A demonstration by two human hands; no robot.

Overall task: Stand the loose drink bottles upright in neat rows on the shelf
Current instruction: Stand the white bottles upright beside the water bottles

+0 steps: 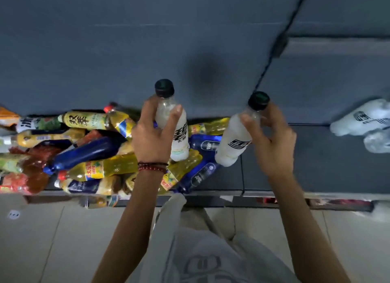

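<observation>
Head view, looking down on a shelf being stocked. Left hand curls fingers and thumb round the shoulder of the left white bottle, just below the left cap, and holds it nearly upright above the heap; a beaded bracelet circles the wrist. Right hand grips the right white bottle at the neck under the right cap, with the body tilted and its base swung toward the heap. Both bottles are lifted off the shelf. Judging by the milky fill and plastic walls, they are probably moderately heavy, fairly stiff while full, unlikely to break, and smooth enough to slip at the label. The narrow neck under the cap offers the surest hold, though a grip lower on the body would better keep the base flat when setting down. Left of the hands, the heap of loose bottles lies tumbled on the shelf, yellow, red and blue crossing one another, among them a blue bottle on its side. At far right, blurred white bottles sit on the shelf; whether they stand upright cannot be told.
</observation>
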